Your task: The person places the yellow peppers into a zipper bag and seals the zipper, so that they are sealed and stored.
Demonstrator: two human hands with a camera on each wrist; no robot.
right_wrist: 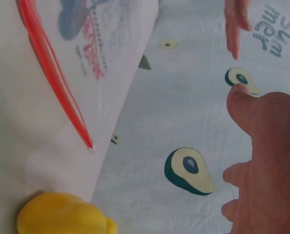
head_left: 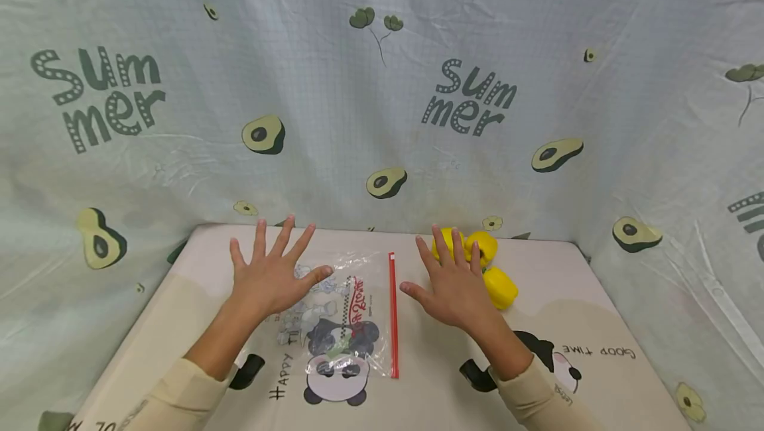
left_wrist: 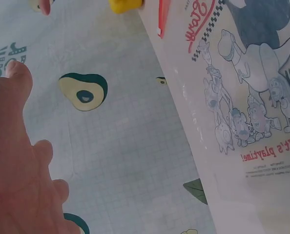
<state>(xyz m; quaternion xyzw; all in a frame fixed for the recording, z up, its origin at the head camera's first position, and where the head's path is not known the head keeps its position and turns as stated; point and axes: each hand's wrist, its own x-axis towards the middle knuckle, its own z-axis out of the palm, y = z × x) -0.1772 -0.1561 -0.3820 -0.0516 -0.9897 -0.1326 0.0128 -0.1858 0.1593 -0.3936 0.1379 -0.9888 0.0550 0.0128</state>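
In the head view my left hand [head_left: 268, 282] is held over the table with fingers spread, holding nothing. It overlaps the left edge of a clear zip bag [head_left: 373, 305] with a red slider strip [head_left: 393, 315] and printed cartoon figures. My right hand [head_left: 456, 288], also spread and holding nothing, hovers right of the strip. Partly behind its fingers sit yellow bell peppers: one at the back left [head_left: 447, 239], one beside it [head_left: 482, 246] and one nearer the front [head_left: 500, 287]. In the right wrist view a yellow pepper [right_wrist: 62, 214] shows at the bottom edge.
The pale table [head_left: 430, 378] carries printed pandas and lettering. A hanging curtain [head_left: 322, 86] with avocado prints and "summer" lettering encloses its back and sides. Dark straps [head_left: 247, 371] show by both wrists.
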